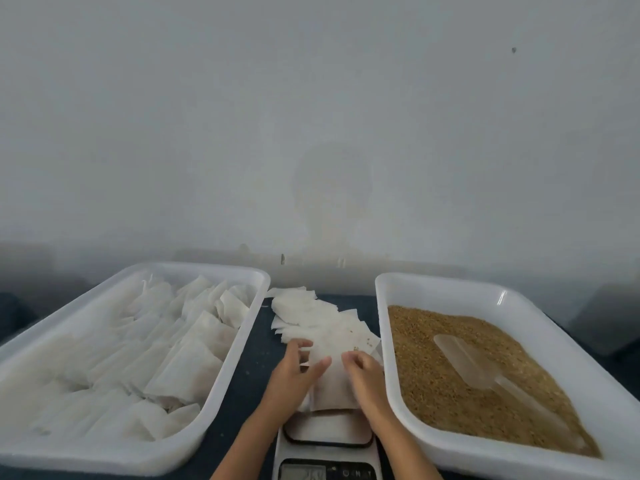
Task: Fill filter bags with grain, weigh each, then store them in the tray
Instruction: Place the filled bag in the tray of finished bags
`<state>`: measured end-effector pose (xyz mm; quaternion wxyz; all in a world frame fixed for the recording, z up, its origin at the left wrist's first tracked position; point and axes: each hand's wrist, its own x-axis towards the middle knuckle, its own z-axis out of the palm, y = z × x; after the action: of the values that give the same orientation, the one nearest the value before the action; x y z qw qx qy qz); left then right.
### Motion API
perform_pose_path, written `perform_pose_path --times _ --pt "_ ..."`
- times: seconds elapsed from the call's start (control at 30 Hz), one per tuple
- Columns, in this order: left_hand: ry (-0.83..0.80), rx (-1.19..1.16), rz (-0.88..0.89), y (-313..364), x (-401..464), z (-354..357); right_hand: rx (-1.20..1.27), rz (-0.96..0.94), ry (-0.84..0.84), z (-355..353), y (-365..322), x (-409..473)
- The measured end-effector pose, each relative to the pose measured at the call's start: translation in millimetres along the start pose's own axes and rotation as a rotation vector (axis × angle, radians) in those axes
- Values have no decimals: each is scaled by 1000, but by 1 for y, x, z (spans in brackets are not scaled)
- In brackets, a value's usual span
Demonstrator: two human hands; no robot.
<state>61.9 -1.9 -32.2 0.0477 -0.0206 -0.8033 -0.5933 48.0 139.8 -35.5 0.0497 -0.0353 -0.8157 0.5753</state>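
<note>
Both my hands are on a single filter bag (330, 386) held between the two trays, just beyond the digital scale (325, 445). My left hand (294, 372) has its fingers (298, 344) curled over the bag's left edge with the thumb laid across the paper, and my right hand (363, 368) has its fingers curled down on the right edge. I judge I am working the mouth of the bag apart so grain can go in, though I cannot tell whether it is open yet. The loose pile of empty bags (318, 317) lies fanned on the dark surface (256, 341) right behind my hands, within easy reach for the next one. The grain tray (384, 341) sits at my right so that hand can take up the clear plastic scoop (467, 362), which rests half sunk in the grain (433, 393). The storage tray (239, 344) sits at my left, already lined with rows of filled bags (156, 348). The scale is nearest to me in the middle, so a filled bag can pass over its pan on the way across. The display is too blurred to read.
</note>
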Motion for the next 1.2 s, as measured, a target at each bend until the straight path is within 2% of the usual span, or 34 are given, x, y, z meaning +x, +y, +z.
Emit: perform_pose_path --times 0.13,0.27,0.57,0.67,0.8,0.93,1.03,1.13,1.2 --pt "66 95 35 9 4 2 -108 -11 44 2 0 2" --pt "71 196 49 12 0 -1 -186 -112 84 1 -1 -7" --pt "23 438 141 24 -32 -23 -297 -274 16 1 -19 -45" --pt "111 531 217 38 -43 -34 -311 -346 19 2 -39 -53" --pt "246 593 302 69 -54 -62 -215 -465 -26 13 -88 -58" --pt "451 597 345 88 -54 -104 -152 -583 -42 41 -143 -47" --pt "492 622 278 91 -50 -139 -193 -626 -105 73 -171 -35" --pt "374 675 94 81 -47 -165 -312 -627 -250 105 -177 -26" --pt "286 612 -40 69 -45 -176 -391 -610 -374 122 -173 -22"
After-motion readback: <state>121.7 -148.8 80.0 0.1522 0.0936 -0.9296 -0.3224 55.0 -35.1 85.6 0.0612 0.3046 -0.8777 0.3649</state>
